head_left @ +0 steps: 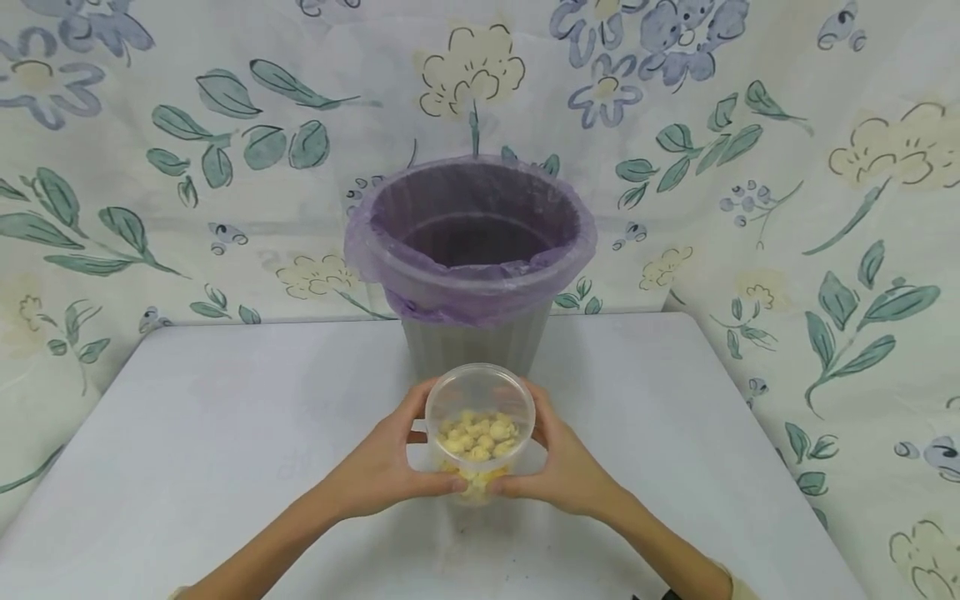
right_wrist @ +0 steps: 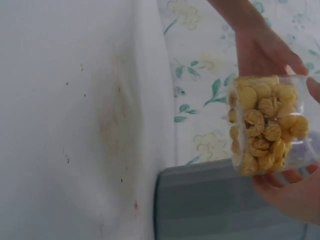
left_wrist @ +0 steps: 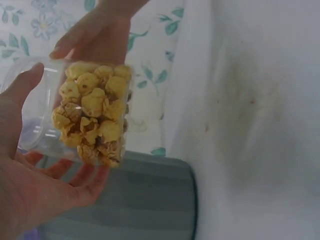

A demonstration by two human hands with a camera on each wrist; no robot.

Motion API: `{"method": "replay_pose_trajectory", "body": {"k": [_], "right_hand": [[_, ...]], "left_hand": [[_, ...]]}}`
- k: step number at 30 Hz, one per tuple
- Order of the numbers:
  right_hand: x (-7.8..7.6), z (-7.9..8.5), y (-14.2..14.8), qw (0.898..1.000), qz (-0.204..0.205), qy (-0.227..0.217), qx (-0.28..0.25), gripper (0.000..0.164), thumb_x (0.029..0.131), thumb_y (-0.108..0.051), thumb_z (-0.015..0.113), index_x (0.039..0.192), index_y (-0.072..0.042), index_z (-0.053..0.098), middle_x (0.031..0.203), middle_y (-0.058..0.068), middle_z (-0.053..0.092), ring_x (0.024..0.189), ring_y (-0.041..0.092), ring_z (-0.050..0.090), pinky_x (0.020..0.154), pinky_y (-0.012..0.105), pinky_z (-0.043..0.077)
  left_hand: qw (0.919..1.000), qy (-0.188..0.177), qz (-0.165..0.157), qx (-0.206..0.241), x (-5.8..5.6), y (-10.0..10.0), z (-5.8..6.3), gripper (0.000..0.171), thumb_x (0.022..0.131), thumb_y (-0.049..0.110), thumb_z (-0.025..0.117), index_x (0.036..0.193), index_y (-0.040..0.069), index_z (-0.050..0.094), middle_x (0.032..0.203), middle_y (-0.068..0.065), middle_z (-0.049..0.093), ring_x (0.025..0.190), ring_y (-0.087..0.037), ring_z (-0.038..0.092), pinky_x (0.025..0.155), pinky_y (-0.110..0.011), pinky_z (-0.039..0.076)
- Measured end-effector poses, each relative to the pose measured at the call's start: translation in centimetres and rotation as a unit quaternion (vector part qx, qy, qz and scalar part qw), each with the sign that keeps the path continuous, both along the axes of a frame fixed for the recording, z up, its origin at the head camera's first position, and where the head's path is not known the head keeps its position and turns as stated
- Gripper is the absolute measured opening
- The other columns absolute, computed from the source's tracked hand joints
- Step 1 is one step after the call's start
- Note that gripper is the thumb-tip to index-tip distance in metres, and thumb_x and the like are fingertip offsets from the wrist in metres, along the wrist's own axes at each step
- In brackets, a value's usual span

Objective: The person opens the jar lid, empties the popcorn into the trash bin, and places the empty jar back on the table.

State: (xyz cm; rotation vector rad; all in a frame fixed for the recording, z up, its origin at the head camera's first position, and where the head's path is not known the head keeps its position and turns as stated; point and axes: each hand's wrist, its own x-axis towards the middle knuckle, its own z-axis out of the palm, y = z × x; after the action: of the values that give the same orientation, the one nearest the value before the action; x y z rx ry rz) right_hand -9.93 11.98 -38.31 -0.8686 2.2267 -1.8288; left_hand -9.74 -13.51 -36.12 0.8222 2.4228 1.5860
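A clear plastic jar [head_left: 480, 437] of yellow popcorn is held up between both hands, over the white table in front of the bin. The left hand [head_left: 384, 467] grips its left side, thumb toward the near side and fingers round the far side. Mirroring it, the right hand [head_left: 566, 467] grips the right side. Through the wall in the left wrist view, popcorn [left_wrist: 92, 102] fills the lower part, with room above it. The right wrist view also shows the jar [right_wrist: 265, 127] between the two hands. Whether a clear lid covers the top, I cannot tell.
Just behind the jar stands a grey bin [head_left: 472, 346], lined with a purple bag [head_left: 472, 304] folded over its rim. Small dark specks and a faint stain mark the white table [head_left: 247, 433]. Floral cloth [head_left: 247, 208] hangs behind and along the sides.
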Motion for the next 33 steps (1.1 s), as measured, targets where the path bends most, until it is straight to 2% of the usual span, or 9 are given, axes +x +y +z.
{"method": "replay_pose_trajectory", "body": {"k": [5, 13, 15, 22, 28, 33], "right_hand": [[0.1, 0.2, 0.8, 1.0, -0.005, 0.014, -0.013, 0.106, 0.074, -0.015, 0.09, 0.156, -0.023, 0.023, 0.149, 0.005, 0.041, 0.134, 0.029, 0.041, 0.106, 0.062, 0.031], [0.1, 0.1, 2.2, 0.999, -0.019, 0.008, -0.032, 0.107, 0.073, -0.012, 0.089, 0.156, -0.024, 0.023, 0.149, 0.007, 0.041, 0.133, 0.032, 0.042, 0.104, 0.062, 0.033], [0.2, 0.1, 2.5, 0.999, -0.022, 0.005, -0.038, 0.107, 0.073, -0.013, 0.089, 0.156, -0.022, 0.023, 0.15, 0.008, 0.041, 0.133, 0.033, 0.041, 0.105, 0.059, 0.034], [0.8, 0.6, 3.6, 0.997, -0.036, 0.01, -0.061, 0.105, 0.072, -0.016, 0.09, 0.155, -0.018, 0.026, 0.152, 0.009, 0.04, 0.134, 0.033, 0.041, 0.107, 0.036, 0.04], [0.9, 1.1, 4.6, 0.996, -0.031, 0.021, -0.076, 0.104, 0.073, -0.011, 0.089, 0.155, -0.01, 0.026, 0.151, 0.016, 0.04, 0.135, 0.03, 0.042, 0.106, 0.034, 0.041], [1.0, 1.5, 5.0, 0.995, 0.0, 0.012, -0.094, 0.102, 0.076, -0.02, 0.089, 0.155, -0.007, 0.025, 0.151, 0.02, 0.038, 0.136, 0.03, 0.041, 0.107, 0.035, 0.04]], "left_hand": [[0.9998, -0.007, -0.018, 0.006, -0.4, 1.3, 0.6, 0.098, 0.075, 0.027, 0.089, 0.153, 0.02, 0.029, 0.141, -0.003, 0.048, 0.124, -0.022, 0.049, 0.096, -0.048, 0.048], [0.9982, -0.013, -0.056, 0.016, -1.0, 3.3, 1.3, 0.098, 0.079, 0.027, 0.087, 0.156, 0.026, 0.027, 0.144, -0.002, 0.048, 0.121, -0.024, 0.053, 0.095, -0.049, 0.048], [0.9976, -0.011, -0.066, 0.018, -1.1, 3.8, 1.4, 0.098, 0.08, 0.026, 0.086, 0.157, 0.026, 0.026, 0.146, -0.001, 0.047, 0.121, -0.024, 0.053, 0.095, -0.049, 0.048], [0.9959, -0.016, -0.088, 0.011, -1.4, 5.0, 2.0, 0.099, 0.08, 0.028, 0.086, 0.158, 0.026, 0.023, 0.148, 0.0, 0.044, 0.122, -0.024, 0.052, 0.095, -0.044, 0.049], [0.9911, -0.034, -0.126, 0.023, -2.3, 5.4, 3.0, 0.098, 0.079, 0.026, 0.087, 0.156, 0.025, 0.025, 0.15, 0.003, 0.04, 0.133, -0.021, 0.044, 0.105, -0.047, 0.041], [0.9826, -0.041, -0.173, 0.052, -3.6, 5.7, 3.8, 0.105, 0.077, 0.03, 0.088, 0.157, 0.015, 0.022, 0.154, -0.002, 0.035, 0.141, -0.022, 0.035, 0.113, -0.049, 0.029]]}}
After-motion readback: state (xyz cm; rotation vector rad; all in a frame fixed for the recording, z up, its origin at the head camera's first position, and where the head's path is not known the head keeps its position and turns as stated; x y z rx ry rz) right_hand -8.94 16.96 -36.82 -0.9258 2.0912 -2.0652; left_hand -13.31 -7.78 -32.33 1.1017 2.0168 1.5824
